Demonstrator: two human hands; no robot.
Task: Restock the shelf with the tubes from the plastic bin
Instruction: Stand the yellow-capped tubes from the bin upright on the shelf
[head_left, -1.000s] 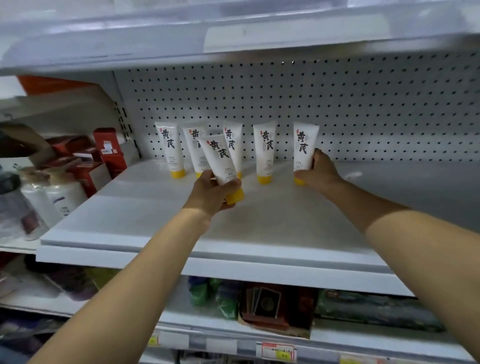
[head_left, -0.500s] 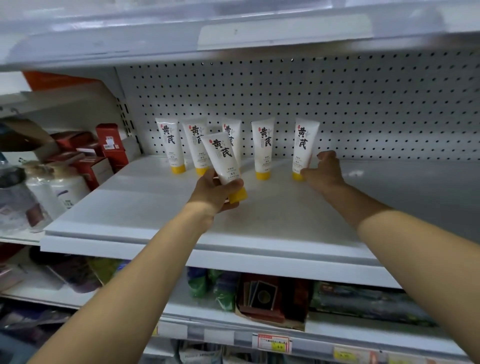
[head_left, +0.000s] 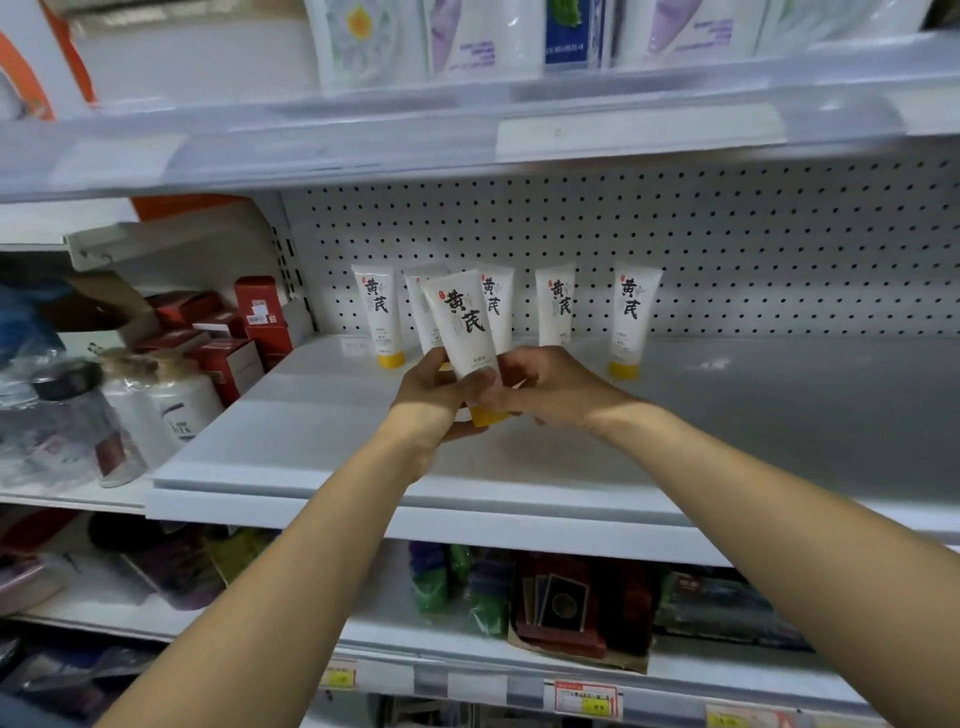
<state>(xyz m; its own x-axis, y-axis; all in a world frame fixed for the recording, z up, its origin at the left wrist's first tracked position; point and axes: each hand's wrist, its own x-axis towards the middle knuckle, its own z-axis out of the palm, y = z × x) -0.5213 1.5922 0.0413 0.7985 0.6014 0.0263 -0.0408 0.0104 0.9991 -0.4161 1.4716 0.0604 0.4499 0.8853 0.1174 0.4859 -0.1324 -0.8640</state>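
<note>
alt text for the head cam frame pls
The left hand and right hand hold one white tube with a yellow cap above a white shelf. Behind it five matching tubes stand cap-down against a pegboard; red boxes sit at left.

Bare shelf (head_left: 779, 426) lies open right of the row of standing tubes (head_left: 555, 306); red boxes (head_left: 260, 322) stand beside its left edge.

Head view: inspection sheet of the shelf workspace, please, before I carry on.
Surface: white shelf, level, tubes at its back.
Job's things: five standing tubes in a row by the pegboard; a sixth, the held tube, tilted in front; bin not in view.
Clutter: red boxes and jars on the left.
Grippers: left hand and right hand both grip the held tube.
Cables: nothing seen.
Surroundings: packets above, goods below.
</note>
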